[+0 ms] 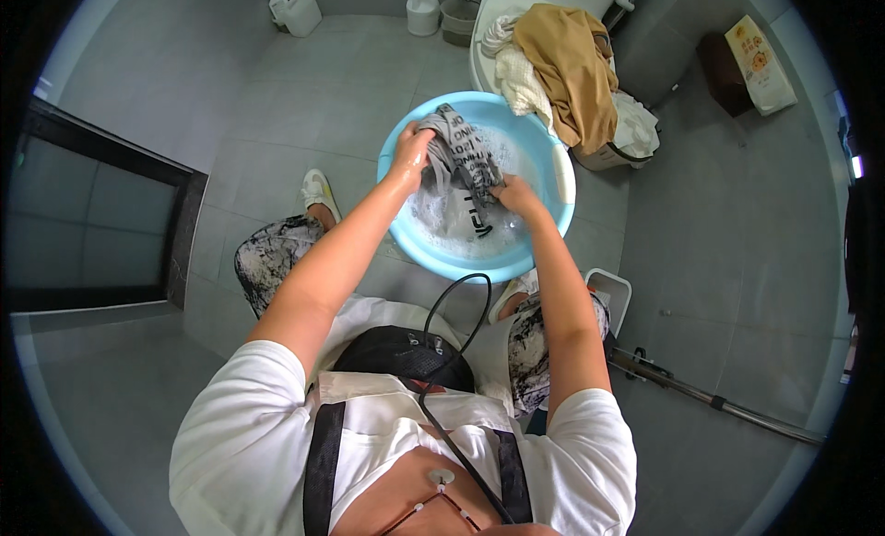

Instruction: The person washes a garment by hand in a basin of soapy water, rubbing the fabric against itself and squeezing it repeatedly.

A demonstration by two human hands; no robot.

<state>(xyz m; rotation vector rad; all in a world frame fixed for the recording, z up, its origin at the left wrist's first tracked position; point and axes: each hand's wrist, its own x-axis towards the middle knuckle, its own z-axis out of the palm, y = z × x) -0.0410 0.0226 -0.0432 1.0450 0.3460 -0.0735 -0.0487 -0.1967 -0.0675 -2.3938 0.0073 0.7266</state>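
A light blue plastic basin (426, 244) full of soapy water stands on the floor in front of me. Over it, a grey garment with dark printed lettering (458, 147) is bunched between my two hands. My left hand (411, 152), wet with suds, grips its upper left part. At the garment's lower right, my right hand (519, 194) has its fingers closed on the cloth near the water. The lower part of the garment lies in the foamy water, so its full shape is hidden. A white washboard-like strip (562, 172) lines the basin's right rim.
Behind the basin, a tan garment (564, 61) and a white knit cloth (521, 80) lie on the white toilet (496, 3). A lined waste bin (634, 130) stands at its right. White jugs (423, 11) line the back wall. A metal pole (719, 403) lies right.
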